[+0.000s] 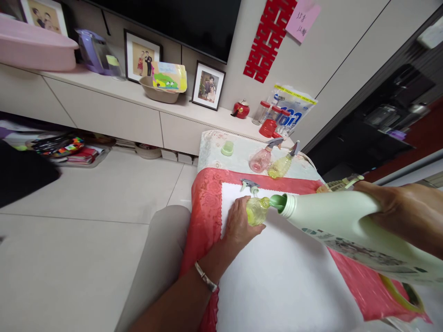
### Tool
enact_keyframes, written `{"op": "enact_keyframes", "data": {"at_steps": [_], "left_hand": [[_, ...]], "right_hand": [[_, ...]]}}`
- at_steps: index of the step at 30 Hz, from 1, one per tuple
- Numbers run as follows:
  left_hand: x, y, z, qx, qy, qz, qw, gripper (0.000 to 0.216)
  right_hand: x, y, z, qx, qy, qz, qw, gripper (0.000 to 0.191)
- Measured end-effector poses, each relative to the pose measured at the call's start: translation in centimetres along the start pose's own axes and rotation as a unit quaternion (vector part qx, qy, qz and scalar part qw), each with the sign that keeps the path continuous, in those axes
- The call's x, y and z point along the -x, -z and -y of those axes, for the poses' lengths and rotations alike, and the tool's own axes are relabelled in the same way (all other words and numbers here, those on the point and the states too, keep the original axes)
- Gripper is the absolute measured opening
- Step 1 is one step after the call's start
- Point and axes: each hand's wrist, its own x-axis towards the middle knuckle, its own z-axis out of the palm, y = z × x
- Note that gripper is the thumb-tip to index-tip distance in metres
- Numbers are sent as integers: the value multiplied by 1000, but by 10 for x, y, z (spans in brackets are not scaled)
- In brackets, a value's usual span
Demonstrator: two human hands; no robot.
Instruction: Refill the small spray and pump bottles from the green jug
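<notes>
My left hand [238,221] is wrapped round a small yellow see-through spray bottle [256,211] with its top off, on the white sheet [277,276]. By its handle, my right hand [411,212] grips a large pale green jug [332,207], tilted on its side. The jug's green spout [278,201] meets the bottle's neck; whether liquid is flowing I cannot tell. A grey and pale green spray trigger head [249,185] lies just beyond the bottle. Farther back is a pale green cap [227,148].
A pink spray bottle [260,160] and a yellow spray bottle [280,166] stand at the table's far side. A roll of tape [403,293] lies at the lower right. Behind the table, a long cabinet [121,103] carries frames, jars and a pink basin [34,46].
</notes>
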Motion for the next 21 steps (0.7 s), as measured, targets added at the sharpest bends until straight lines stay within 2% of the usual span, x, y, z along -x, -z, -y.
{"op": "enact_keyframes", "data": {"at_steps": [6, 11, 21], "left_hand": [[0, -1, 1, -3, -2, -2, 1000, 86], [0, -2, 2, -8, -5, -5, 1000, 87], [0, -2, 2, -4, -7, -6, 1000, 87]], "right_hand": [[-2, 3, 2, 3, -13, 10, 1000, 46], [-2, 1, 0, -5, 1, -3, 1000, 38], [-1, 2, 2, 13, -3, -4, 1000, 41]]}}
